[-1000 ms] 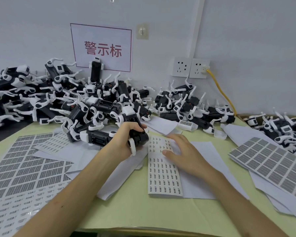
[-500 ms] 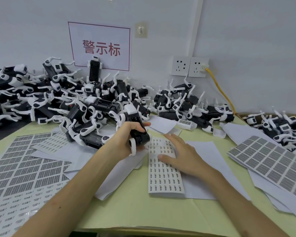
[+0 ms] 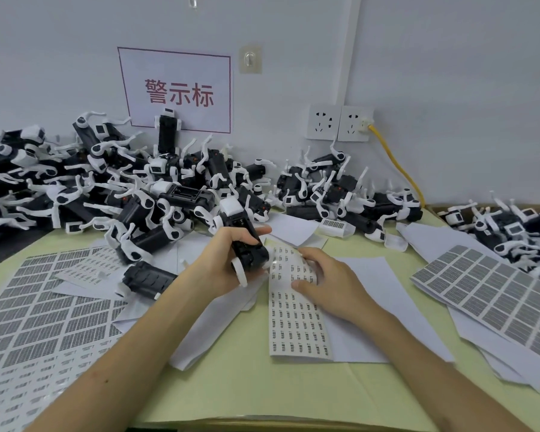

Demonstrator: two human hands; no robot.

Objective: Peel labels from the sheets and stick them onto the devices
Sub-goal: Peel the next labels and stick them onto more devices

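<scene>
**Left hand grips a device, right hand works the sheet**

Nearest, both bare forearms reach in over the green table [image 3: 231, 385]; to the left lie large sheets [image 3: 28, 307] of printed labels, and to the right a grey sheet [image 3: 493, 294] rests on loose white paper [image 3: 371, 275]. Between the arms lies the sheet [image 3: 296, 325] of small labels, long and narrow, its near end flat on the paper. The right hand [image 3: 328, 282] sits on its far end with fingers bent, thumb and fingertips pinching the sheet so that it buckles up between them (whether a single label is lifted, I cannot tell). Just left of it, the left hand [image 3: 228, 263] is wrapped round a black-and-white device [image 3: 247, 244], held tilted above the sheet's far corner and touching it or nearly so. Another black unit [image 3: 150, 279] lies on the table beside the left forearm. Farther back a pile [image 3: 138, 188] of the same devices, white legs sticking out every way, runs along the wall; a smaller heap [image 3: 505, 226] sits at the far right. On the wall hang a sign [image 3: 175, 88] with red characters, a hook [image 3: 249, 59], and two sockets [image 3: 337, 121]; a yellow cable [image 3: 396, 163] drops from the right one.
</scene>
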